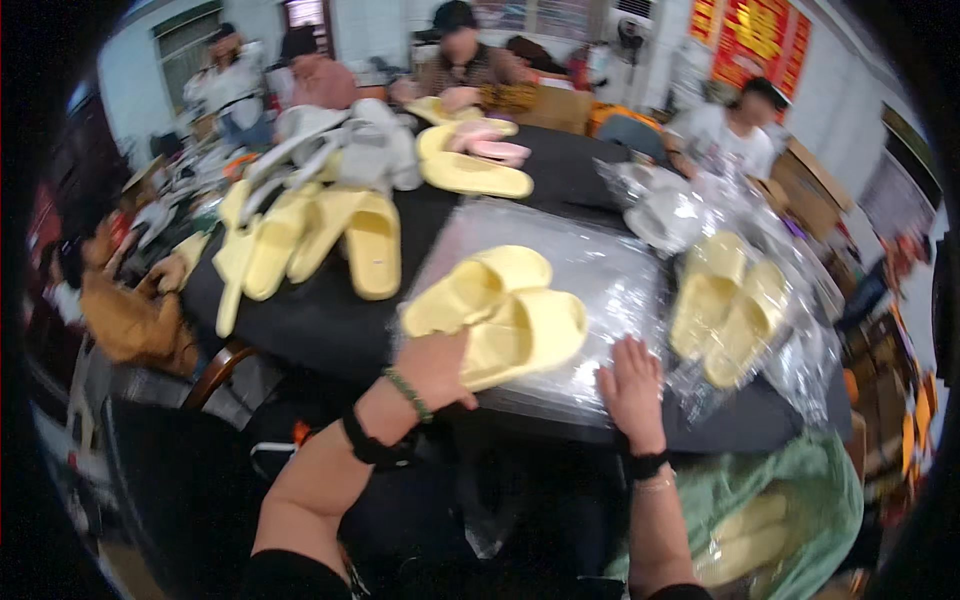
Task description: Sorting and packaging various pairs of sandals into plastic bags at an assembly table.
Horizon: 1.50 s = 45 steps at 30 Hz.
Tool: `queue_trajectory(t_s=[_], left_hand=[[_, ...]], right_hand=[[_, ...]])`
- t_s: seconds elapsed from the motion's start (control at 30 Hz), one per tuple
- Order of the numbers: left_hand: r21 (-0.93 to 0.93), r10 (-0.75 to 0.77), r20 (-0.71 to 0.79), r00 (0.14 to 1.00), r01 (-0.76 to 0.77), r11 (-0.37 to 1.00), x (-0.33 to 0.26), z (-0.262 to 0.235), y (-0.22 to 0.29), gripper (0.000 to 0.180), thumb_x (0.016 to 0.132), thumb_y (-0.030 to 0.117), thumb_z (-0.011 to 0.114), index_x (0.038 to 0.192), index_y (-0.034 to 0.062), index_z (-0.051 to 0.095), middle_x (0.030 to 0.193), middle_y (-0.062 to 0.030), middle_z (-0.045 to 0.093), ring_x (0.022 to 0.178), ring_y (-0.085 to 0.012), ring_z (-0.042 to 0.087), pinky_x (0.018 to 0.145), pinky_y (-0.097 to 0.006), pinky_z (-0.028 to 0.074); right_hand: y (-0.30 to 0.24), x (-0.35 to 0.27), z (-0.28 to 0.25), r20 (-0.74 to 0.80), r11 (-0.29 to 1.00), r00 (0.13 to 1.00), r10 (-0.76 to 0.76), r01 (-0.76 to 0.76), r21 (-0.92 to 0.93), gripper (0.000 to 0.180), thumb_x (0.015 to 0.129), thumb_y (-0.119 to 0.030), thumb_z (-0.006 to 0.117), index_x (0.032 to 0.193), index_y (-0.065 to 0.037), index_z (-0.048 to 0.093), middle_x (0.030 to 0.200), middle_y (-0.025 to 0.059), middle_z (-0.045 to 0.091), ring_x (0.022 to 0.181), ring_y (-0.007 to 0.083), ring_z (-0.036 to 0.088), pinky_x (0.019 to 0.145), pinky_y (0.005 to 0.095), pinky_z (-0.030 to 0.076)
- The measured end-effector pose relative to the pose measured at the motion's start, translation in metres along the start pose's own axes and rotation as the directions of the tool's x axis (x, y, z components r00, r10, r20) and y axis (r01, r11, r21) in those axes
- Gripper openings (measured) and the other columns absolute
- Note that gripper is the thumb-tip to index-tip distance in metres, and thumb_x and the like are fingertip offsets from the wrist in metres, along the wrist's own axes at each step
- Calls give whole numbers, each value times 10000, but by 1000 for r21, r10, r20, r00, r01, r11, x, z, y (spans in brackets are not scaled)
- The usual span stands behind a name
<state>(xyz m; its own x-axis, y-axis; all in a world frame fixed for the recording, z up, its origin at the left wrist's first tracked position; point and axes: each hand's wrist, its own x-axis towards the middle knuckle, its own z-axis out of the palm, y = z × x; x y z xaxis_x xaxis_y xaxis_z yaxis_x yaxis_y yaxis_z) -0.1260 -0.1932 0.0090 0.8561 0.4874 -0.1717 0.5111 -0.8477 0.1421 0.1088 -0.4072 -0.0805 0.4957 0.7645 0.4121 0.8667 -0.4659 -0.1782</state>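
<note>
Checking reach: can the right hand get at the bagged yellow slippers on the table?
Likely yes: the right hand is close by, nothing solid between; only clear plastic covers those slippers.

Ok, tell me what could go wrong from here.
The left hand grips the pair of yellow slippers at one end only, so one might slip free.

The clear plastic bags look slick and lie near the front edge of the black table; a push from the right hand could shift them.

The bagged yellow slippers sit close beside that hand and might get knocked.
</note>
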Motion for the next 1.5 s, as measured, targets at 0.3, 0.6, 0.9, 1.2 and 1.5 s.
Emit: queue_trajectory(t_s=[0.3, 0.6, 0.9, 1.2, 1.5], left_hand=[[-17, 5, -103, 995, -7, 1000, -1, -6, 24, 1087, 525, 435, 903, 1401, 48, 390, 1081, -215, 609, 1008, -387, 633, 849, -448, 527], [-17, 5, -133, 991, -7, 1000, -3, -1, 20, 992, 571, 459, 873, 1368, 43, 455, 1097, -191, 592, 1023, -361, 626, 854, -438, 519], [-9, 16, -150, 989, -17, 1000, -2, -1, 19, 979, 576, 479, 866, 1363, 49, 472, 1111, -191, 597, 1029, -357, 626, 853, -438, 521], [-1, 47, -153, 987, -47, 999, 1, 0, 17, 977, 600, 507, 844, 1386, 71, 460, 1099, -209, 589, 974, -398, 630, 836, -452, 524], [-7, 63, -182, 981, -66, 998, 2, 7, 10, 927, 623, 505, 826, 1371, 82, 479, 1077, -197, 593, 951, -391, 632, 823, -444, 525]], right_hand=[[11, -9, -1, -66, 1000, 998, 12, -14, -24, 546, 950, -402, 524, 1321, -2, 518, 1416, 213, 474, 1340, 397, 406, 1113, 532, 267], [9, -9, -1, -91, 1000, 996, -10, 7, -27, 537, 940, -386, 534, 1309, 3, 522, 1388, 204, 501, 1329, 390, 419, 1107, 528, 286], [10, -8, -1, -83, 1000, 996, -9, 7, -18, 543, 943, -386, 529, 1312, 12, 515, 1391, 225, 489, 1331, 408, 408, 1104, 532, 291], [12, -9, -1, -96, 1000, 995, -7, 6, -10, 544, 944, -389, 526, 1307, 17, 521, 1392, 230, 487, 1325, 415, 414, 1102, 538, 293], [10, -10, -1, -86, 1000, 996, -1, 1, -1, 555, 951, -397, 513, 1319, 17, 513, 1400, 228, 481, 1335, 412, 405, 1112, 536, 280]])
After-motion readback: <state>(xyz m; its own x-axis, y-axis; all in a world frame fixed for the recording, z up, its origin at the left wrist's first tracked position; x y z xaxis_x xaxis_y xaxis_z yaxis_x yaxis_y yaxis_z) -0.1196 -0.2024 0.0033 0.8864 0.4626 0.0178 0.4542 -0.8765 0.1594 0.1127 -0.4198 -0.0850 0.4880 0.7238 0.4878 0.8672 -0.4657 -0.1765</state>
